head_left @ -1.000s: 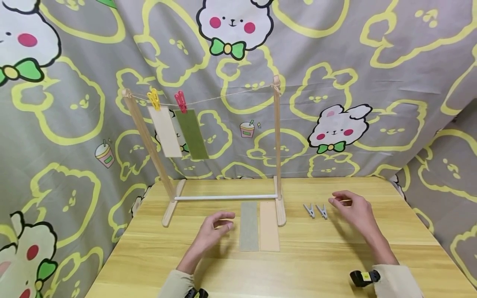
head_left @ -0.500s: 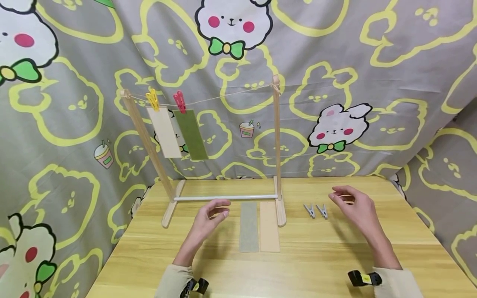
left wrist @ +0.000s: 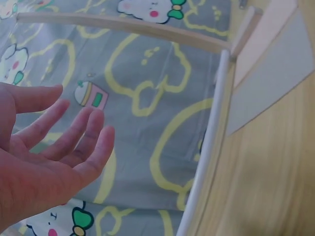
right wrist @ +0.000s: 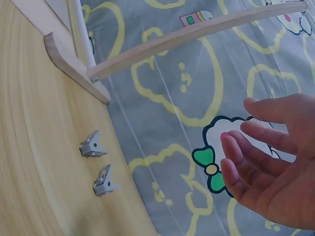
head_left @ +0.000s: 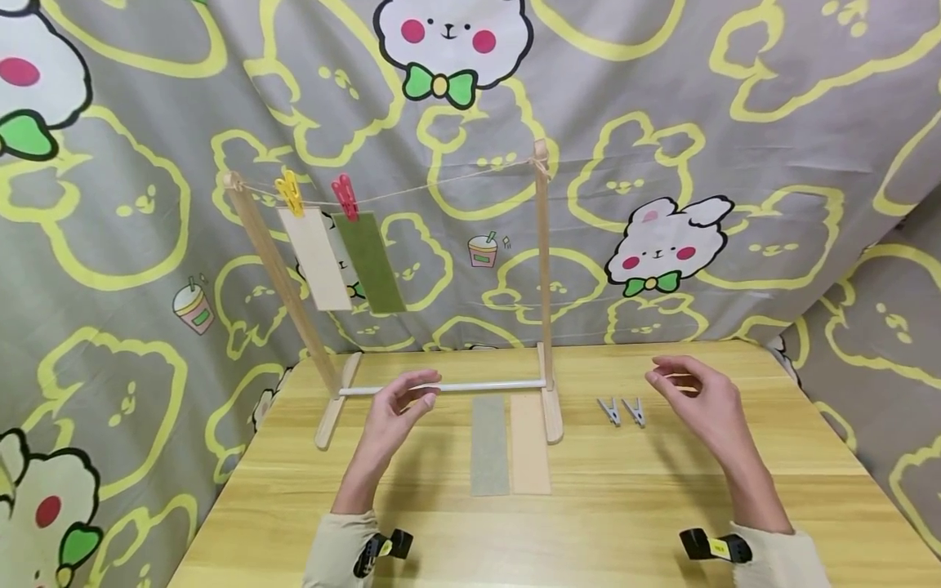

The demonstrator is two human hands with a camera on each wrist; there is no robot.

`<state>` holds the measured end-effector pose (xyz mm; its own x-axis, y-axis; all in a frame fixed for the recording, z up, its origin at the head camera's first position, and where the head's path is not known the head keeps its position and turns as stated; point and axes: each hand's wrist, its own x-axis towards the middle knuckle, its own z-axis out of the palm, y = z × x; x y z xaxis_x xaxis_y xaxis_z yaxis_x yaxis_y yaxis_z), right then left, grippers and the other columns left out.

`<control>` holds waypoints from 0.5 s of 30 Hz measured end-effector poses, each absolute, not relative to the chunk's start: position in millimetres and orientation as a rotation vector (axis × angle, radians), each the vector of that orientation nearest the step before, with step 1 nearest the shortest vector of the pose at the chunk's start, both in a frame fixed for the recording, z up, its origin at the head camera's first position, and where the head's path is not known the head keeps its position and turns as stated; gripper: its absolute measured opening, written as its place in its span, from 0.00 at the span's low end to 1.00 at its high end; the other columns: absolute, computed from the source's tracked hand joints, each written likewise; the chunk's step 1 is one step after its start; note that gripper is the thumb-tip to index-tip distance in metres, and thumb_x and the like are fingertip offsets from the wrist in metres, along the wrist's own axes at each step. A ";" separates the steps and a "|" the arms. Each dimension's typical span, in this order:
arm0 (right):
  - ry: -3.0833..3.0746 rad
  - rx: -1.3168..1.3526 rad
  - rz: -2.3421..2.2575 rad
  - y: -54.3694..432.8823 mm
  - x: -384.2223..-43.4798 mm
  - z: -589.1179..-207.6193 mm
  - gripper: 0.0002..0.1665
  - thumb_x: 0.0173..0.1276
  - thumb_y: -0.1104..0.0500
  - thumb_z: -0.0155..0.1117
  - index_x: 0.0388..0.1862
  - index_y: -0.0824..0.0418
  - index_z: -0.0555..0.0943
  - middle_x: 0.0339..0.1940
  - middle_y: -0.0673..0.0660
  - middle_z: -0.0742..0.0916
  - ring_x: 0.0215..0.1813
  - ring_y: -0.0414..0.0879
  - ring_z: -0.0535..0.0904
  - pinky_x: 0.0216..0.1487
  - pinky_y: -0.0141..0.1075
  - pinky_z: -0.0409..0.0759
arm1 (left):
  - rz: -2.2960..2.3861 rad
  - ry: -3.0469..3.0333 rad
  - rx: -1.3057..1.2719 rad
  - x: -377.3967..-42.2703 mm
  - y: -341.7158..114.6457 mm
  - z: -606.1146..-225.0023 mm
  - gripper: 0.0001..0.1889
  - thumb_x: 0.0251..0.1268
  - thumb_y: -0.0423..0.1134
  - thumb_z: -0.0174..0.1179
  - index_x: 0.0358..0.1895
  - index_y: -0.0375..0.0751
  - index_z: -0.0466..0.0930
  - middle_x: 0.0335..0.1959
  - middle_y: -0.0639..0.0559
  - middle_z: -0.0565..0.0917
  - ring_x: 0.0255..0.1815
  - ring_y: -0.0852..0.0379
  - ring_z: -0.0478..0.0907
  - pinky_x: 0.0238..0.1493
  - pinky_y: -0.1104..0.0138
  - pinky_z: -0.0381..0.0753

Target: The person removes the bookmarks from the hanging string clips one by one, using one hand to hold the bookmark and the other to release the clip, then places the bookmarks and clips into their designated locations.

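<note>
My left hand point(head_left: 397, 412) is raised over the table in front of the wooden rack, its fingers loosely bent around nothing. To its right, a grey cloth strip point(head_left: 489, 445) and a peach cloth strip point(head_left: 530, 445) lie side by side. My right hand point(head_left: 698, 400) hovers right of two grey clothespins point(head_left: 609, 412), fingers loosely curved and holding nothing, as the right wrist view also shows. On the rack's string point(head_left: 441, 184) hang a cream strip point(head_left: 316, 260) under a yellow clothespin point(head_left: 290, 194) and a green strip point(head_left: 371, 263) under a red clothespin point(head_left: 344, 198).
The rack has a left post point(head_left: 279, 282), a right post point(head_left: 543, 269) and a white crossbar point(head_left: 485, 385) low between its feet. A patterned curtain point(head_left: 662, 98) hangs behind the wooden table point(head_left: 603, 523). Each wrist wears a black camera point(head_left: 713, 545).
My left hand has moved left and upward, away from the grey strip. My right hand has risen slightly. The head view has shifted a little; strips and clothespins lie as before.
</note>
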<state>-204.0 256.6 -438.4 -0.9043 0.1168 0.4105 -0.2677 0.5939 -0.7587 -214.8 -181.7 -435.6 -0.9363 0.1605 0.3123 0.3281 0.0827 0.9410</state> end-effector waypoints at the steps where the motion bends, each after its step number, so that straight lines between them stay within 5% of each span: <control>1: -2.406 0.124 1.251 256.6 -203.7 -437.7 0.20 0.73 0.52 0.69 0.56 0.63 0.85 0.47 0.62 0.88 0.42 0.22 0.76 0.43 0.14 0.74 | -1.987 -2.208 -0.506 -214.6 -182.3 -434.1 0.19 0.71 0.26 0.62 0.62 0.26 0.77 0.61 0.28 0.79 0.58 0.38 0.81 0.53 0.67 0.84; 8: -2.397 0.120 1.273 257.5 -199.0 -430.9 0.21 0.74 0.51 0.68 0.58 0.62 0.84 0.48 0.60 0.87 0.44 0.24 0.77 0.44 0.14 0.75 | -1.997 -2.183 -0.526 -214.2 -182.3 -426.3 0.19 0.71 0.27 0.63 0.63 0.28 0.77 0.61 0.31 0.79 0.59 0.34 0.79 0.53 0.66 0.84; 15: -2.383 0.123 1.289 256.9 -197.1 -432.4 0.20 0.73 0.52 0.68 0.58 0.62 0.84 0.47 0.58 0.87 0.43 0.25 0.79 0.44 0.15 0.76 | -1.963 -2.172 -0.502 -211.3 -184.7 -425.2 0.19 0.71 0.27 0.63 0.63 0.29 0.77 0.59 0.35 0.82 0.57 0.42 0.82 0.54 0.65 0.84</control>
